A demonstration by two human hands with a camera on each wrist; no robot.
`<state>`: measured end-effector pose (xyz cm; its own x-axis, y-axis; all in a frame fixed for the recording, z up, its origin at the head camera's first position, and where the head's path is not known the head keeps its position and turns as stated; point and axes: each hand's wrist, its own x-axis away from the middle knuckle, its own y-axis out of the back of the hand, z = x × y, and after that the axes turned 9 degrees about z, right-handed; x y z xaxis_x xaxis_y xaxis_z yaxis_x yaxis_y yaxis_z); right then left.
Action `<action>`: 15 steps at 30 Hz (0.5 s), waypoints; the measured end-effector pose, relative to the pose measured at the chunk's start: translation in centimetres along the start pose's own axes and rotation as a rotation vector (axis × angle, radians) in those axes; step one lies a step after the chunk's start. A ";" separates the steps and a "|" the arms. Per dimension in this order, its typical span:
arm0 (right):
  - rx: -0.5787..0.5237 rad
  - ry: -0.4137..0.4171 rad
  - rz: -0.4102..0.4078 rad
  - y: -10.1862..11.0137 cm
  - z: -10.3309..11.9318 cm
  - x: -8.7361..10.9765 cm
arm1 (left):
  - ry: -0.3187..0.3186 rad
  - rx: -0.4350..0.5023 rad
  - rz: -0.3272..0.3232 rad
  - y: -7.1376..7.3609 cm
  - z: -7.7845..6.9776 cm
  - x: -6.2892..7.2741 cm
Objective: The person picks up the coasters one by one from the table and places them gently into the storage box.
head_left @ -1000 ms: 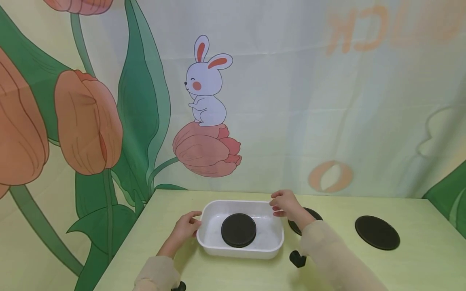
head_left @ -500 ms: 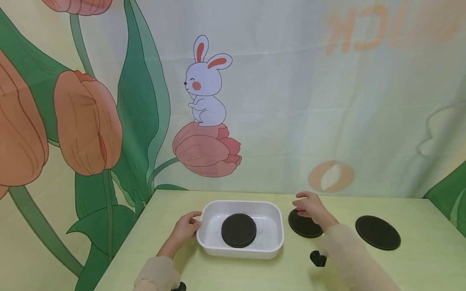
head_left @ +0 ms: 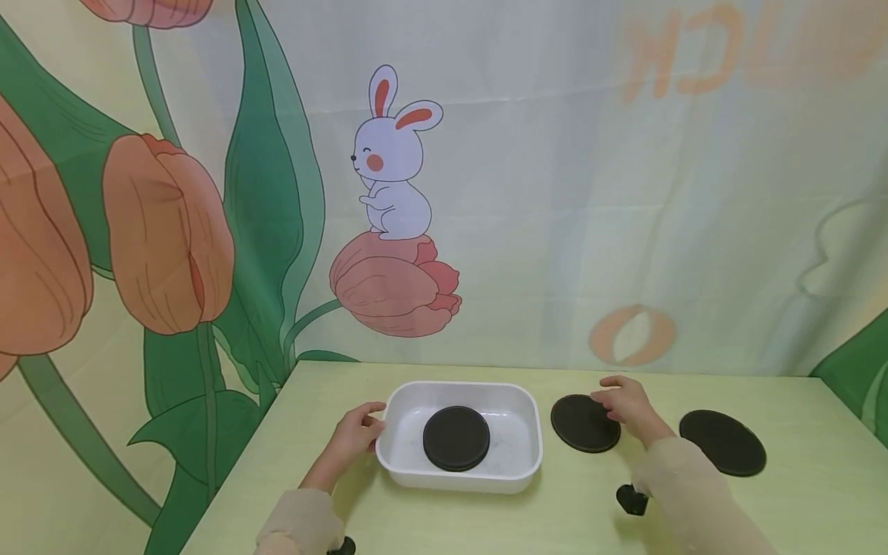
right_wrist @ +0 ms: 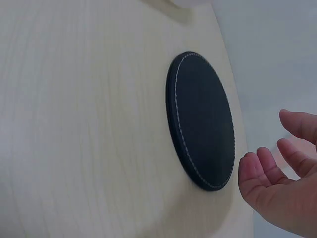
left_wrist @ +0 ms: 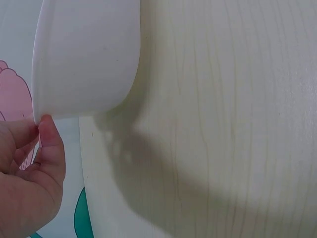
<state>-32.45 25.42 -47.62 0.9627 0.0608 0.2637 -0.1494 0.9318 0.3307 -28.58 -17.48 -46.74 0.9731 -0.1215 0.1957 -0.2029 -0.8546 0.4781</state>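
A white rectangular dish (head_left: 458, 482) stands on the table with a round black coaster (head_left: 455, 438) lying inside it. My left hand (head_left: 352, 435) pinches the dish's left rim; in the left wrist view the thumb (left_wrist: 48, 131) lies against its outer wall. Over the right edge of a second black coaster (head_left: 583, 424) hovers my right hand (head_left: 627, 405), fingers loosely curved and holding nothing. The right wrist view shows that coaster (right_wrist: 203, 119) flat on the wood, with light stitching around its border and the fingertips beside it.
Farther right lies a third round black coaster (head_left: 724, 443), partly covered by the right sleeve (head_left: 683, 478). The pale wooden table (head_left: 486, 528) ends at the back against a hanging cloth (head_left: 520, 231) printed with tulips and a rabbit.
My right hand has moved rightward, from the dish's right rim to above the right edge of the neighbouring coaster. The left hand and the dish have stayed in place.
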 end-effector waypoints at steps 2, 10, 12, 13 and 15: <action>0.013 -0.005 -0.005 0.2 -0.1 0.3 | 0.003 -0.004 0.001 0.0 0.1 -0.1; -0.007 -0.032 0.029 1.1 -1.1 0.4 | 0.001 -0.004 0.007 0.1 0.2 -0.1; -0.022 -0.044 0.042 1.3 -1.5 0.2 | 0.001 -0.005 0.007 0.0 0.2 -0.1; -0.020 -0.051 0.051 1.4 -1.8 0.1 | 0.001 -0.004 0.007 0.0 0.1 -0.1; -0.010 -0.073 0.063 1.5 -2.3 -0.2 | 0.000 -0.007 0.007 0.0 0.1 0.0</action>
<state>-32.36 27.60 -49.25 0.9324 0.0930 0.3492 -0.2062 0.9305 0.3028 -28.62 -17.56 -46.80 0.9717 -0.1273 0.1991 -0.2103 -0.8502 0.4826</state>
